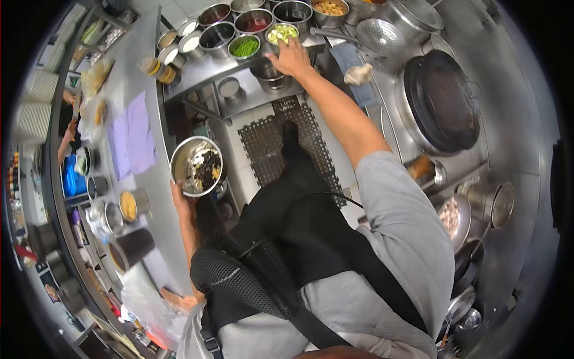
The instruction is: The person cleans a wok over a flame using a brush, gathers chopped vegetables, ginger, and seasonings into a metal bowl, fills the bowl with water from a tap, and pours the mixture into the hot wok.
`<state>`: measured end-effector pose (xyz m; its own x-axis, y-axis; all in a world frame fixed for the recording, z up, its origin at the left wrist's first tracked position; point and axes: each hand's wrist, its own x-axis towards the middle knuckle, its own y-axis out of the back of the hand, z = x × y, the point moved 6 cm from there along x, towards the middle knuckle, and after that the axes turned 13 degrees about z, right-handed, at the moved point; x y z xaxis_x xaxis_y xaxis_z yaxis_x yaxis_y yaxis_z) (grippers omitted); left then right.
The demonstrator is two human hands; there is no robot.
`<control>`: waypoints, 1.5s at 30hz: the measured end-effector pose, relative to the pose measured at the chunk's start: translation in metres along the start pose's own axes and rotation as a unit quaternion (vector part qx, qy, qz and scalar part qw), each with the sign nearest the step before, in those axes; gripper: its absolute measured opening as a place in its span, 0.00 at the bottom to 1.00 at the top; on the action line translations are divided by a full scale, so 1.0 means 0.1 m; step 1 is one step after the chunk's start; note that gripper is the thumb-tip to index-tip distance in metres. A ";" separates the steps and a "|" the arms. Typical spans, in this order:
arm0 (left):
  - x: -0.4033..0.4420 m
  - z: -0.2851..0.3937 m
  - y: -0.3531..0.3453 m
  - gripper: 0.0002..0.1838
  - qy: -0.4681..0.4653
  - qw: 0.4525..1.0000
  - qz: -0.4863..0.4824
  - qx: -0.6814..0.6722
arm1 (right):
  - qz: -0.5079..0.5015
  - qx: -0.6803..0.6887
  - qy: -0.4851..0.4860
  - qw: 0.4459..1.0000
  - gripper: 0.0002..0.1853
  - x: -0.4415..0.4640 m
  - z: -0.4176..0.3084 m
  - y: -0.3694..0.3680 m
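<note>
My left hand [183, 202] grips the rim and side of a metal bowl [179, 166], its fingers partly hidden. In the bowl lie dark, blackish pieces [209, 164] and some pale yellow bits. My right hand [292, 58] reaches to a small metal container of chopped pale green pieces [281, 33] on the far counter. Its fingertips are at the pieces, with the thumb spread apart at the container's near side. Chopped bright green pieces [244, 46] fill the container just left of it.
Several metal containers, one with red liquid [253, 24], crowd the far counter. On the right are a perforated ladle [379, 37], a dark wok [445, 99] and a stove. To the left runs a steel counter with a purple cloth [133, 136]. A perforated mat [257, 143] covers the floor.
</note>
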<state>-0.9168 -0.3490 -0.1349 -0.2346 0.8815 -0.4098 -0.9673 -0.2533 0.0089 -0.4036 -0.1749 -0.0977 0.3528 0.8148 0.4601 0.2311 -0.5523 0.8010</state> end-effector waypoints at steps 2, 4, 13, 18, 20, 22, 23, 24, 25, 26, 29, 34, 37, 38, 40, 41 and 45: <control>0.25 0.08 -0.18 0.27 0.017 0.999 0.032 -0.004 | -0.006 0.008 -0.001 1.000 0.36 0.46 0.27 -0.48; 0.47 0.22 -0.26 0.24 0.039 0.997 0.060 -0.001 | 0.017 0.003 0.013 1.000 0.29 0.78 0.41 -0.80; 1.27 0.91 -1.25 0.28 0.086 0.990 0.089 -0.064 | -0.056 0.001 0.064 0.996 0.14 1.16 0.53 -1.34; 1.89 1.27 -1.99 0.31 0.085 0.996 0.000 0.004 | -0.021 0.072 0.059 0.995 0.11 1.31 0.66 -1.50; 2.17 1.35 -2.27 0.33 0.052 0.998 -0.029 0.018 | -0.027 0.078 0.047 0.995 0.11 1.34 0.70 -1.56; 2.45 1.38 -2.51 0.32 0.033 0.996 -0.076 0.023 | -0.011 0.084 0.040 0.996 0.12 1.37 0.70 -1.49; 2.58 1.38 -2.60 0.32 0.029 0.994 -0.101 0.025 | -0.006 0.078 0.037 0.996 0.12 1.40 0.72 -1.47; 2.56 1.51 -2.79 0.31 0.004 0.991 -0.127 0.037 | 0.008 0.091 0.020 0.996 0.11 1.39 0.72 -1.43; 2.54 1.65 -3.00 0.31 -0.023 0.987 -0.153 0.048 | 0.024 0.105 0.005 0.994 0.11 1.41 0.72 -1.41; 2.59 1.69 -3.12 0.31 -0.027 0.985 -0.163 0.059 | 0.026 0.089 -0.014 0.996 0.12 1.41 0.75 -1.42; 2.69 1.76 -3.48 0.26 -0.088 0.963 -0.208 0.144 | 0.098 0.108 -0.072 0.987 0.13 1.47 0.75 -1.28; 2.73 1.62 -4.19 0.23 -0.028 0.939 -0.275 0.205 | 0.192 0.208 -0.163 0.945 0.15 1.88 0.46 -0.52; 2.70 1.54 -4.53 0.19 -0.005 0.935 -0.312 0.171 | 0.169 0.242 -0.108 0.949 0.16 2.01 -0.19 -0.14; 2.74 1.52 -4.61 0.19 -0.013 0.936 -0.314 0.156 | 0.145 0.216 -0.057 0.964 0.15 2.01 -0.30 -0.32; 2.74 1.48 -4.70 0.18 -0.023 0.936 -0.326 0.129 | 0.031 0.159 -0.004 0.987 0.13 1.94 -0.51 -0.48; 2.67 1.53 -4.72 0.18 -0.020 0.937 -0.327 0.119 | -0.071 0.115 0.012 0.991 0.13 1.92 -0.57 -0.55; 2.71 1.59 -4.60 0.19 -0.002 0.938 -0.332 0.097 | -0.093 0.134 -0.040 0.986 0.14 2.15 -0.59 -0.16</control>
<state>-0.5503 0.0700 -0.1047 0.4254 0.8207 -0.3815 -0.8997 0.4290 -0.0803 -0.3851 0.0195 0.0115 0.3495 0.8960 0.2740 0.5264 -0.4297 0.7337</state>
